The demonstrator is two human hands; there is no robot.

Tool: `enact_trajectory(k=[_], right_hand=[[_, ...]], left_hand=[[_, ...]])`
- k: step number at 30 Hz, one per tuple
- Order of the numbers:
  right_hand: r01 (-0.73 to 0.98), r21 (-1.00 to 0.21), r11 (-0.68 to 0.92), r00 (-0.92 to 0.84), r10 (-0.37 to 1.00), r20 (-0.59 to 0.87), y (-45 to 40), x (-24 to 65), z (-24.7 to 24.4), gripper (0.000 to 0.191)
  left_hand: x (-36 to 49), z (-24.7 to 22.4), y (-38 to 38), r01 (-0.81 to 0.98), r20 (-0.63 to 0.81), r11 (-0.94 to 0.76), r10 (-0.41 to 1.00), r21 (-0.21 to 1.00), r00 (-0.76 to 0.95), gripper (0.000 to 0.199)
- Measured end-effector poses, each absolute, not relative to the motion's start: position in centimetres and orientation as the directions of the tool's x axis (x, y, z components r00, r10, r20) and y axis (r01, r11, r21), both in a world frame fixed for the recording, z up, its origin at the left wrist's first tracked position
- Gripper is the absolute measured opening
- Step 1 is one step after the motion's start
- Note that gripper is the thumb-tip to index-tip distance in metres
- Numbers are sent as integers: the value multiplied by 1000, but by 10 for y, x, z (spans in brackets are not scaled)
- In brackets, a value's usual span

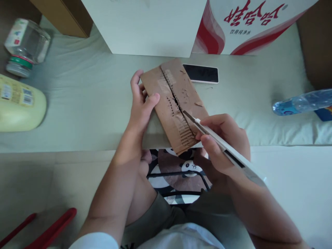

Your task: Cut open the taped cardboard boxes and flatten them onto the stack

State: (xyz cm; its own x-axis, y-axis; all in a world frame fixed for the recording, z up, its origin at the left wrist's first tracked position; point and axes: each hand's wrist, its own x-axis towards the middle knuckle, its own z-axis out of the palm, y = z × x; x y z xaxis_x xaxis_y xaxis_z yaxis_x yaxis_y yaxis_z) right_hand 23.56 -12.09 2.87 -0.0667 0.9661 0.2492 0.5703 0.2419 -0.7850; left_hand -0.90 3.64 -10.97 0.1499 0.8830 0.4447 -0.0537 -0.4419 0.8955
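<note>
A flat brown cardboard box (166, 86) is tilted at the front edge of the cloth-covered surface, with a dark slit down its torn middle seam. My left hand (142, 100) grips its left edge, thumb on top and fingers behind. In my right hand (225, 141) is a white-handled utility knife (233, 157), its handle running back along the palm. The blade's tip lies at the seam; I cannot tell if it is inside. Fingers of the right hand also seem to touch the box's lower right corner.
Just behind the box lies a phone (203, 74). Large white cartons (153, 27) stand at the back. A clear jar (28, 46) and a yellow bottle (20, 103) are on the left, a plastic water bottle (301, 102) on the right. Red handles (54, 228) show at lower left.
</note>
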Motion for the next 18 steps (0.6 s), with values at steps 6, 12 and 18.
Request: enact_trajectory(k=[6,12,18], right_hand=[[587,-766,262,-83,961,265,-119,233,32,21],[664,-671,329,-124,934,335,-117,228,37,7],[662,-668,338,-119,928,352,-116,227,37,5]], left_hand=[[-8,-112,37,-93,429,-419,891,903,148,82],[-6,-108,35,-99,405,-395,906,913,122,83],[-6,-113,37,-32,405,-404,907,914,119,85]])
